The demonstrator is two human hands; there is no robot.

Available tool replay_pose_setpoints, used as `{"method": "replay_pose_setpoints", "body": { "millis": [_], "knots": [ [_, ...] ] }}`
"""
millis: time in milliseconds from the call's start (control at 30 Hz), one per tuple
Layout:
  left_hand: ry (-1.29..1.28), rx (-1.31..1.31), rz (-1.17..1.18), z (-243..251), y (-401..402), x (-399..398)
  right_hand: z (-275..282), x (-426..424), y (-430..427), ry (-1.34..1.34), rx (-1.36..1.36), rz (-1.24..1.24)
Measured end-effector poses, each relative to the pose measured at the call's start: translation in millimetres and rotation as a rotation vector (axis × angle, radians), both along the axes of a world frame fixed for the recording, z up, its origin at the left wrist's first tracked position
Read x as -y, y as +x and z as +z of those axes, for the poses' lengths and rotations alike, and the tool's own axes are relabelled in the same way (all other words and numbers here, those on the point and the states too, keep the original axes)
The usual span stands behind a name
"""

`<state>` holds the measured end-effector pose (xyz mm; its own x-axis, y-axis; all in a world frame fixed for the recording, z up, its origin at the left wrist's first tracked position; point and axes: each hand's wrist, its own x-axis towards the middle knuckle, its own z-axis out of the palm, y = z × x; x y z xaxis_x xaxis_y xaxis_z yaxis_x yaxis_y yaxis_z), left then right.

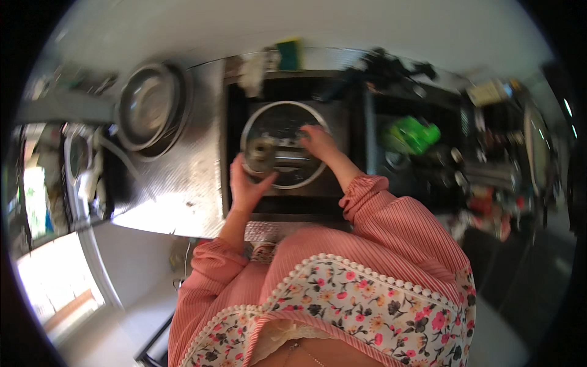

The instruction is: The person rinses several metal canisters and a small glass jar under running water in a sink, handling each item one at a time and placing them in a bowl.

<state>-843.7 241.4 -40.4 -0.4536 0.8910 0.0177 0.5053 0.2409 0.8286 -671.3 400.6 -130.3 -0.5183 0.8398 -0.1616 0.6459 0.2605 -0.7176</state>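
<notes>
A round basin (283, 186) with a pale rim stands in the left bowl of a dark sink (286, 204), with dark, shiny liquid inside. My left hand (247, 186) is at the basin's left front side, thumb and fingers spread around a blurred, see-through round vessel (262, 153), probably glass. That vessel is tilted over the basin, its far side lost in blur. From the right, my right hand (318, 143) reaches over the basin's rim, fingers bent above the liquid. Whether those fingers pinch something small cannot be made out.
A green plastic bag (412, 135) lies in the right sink bowl. Stacked metal pans (146, 108) rest on the ridged steel drainboard (192, 156) at left. Behind the sink are a green-and-yellow sponge (289, 55), a pale cloth (252, 75) and a blurred dark object (394, 66).
</notes>
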Motion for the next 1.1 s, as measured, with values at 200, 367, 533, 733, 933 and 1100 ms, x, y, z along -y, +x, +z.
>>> {"method": "replay_pose_setpoints", "body": {
  "millis": [200,367,533,733,933,1100],
  "knots": [
    [0.075,0.311,-0.044,-30.8,22.8,-27.7,55.7,19.4,123.4,0.05,-0.139,-0.423],
    [0.093,0.624,0.245,-69.3,50.9,-43.2,46.6,55.1,254.0,0.131,-0.052,-1.014],
    [-0.132,0.658,0.538,-90.1,60.7,-50.3,77.7,77.7,334.3,0.292,0.15,-1.374],
    [-0.64,0.692,0.66,-156.5,33.3,-59.2,80.4,46.5,373.4,0.374,0.307,-1.241],
    [-0.85,-0.273,-0.24,-213.9,-3.6,-64.0,83.8,15.4,359.8,0.256,0.382,-1.182],
    [-0.955,-0.475,-0.184,-135.5,29.8,-62.9,108.6,66.3,373.3,0.362,0.449,-1.153]
  ]
}}
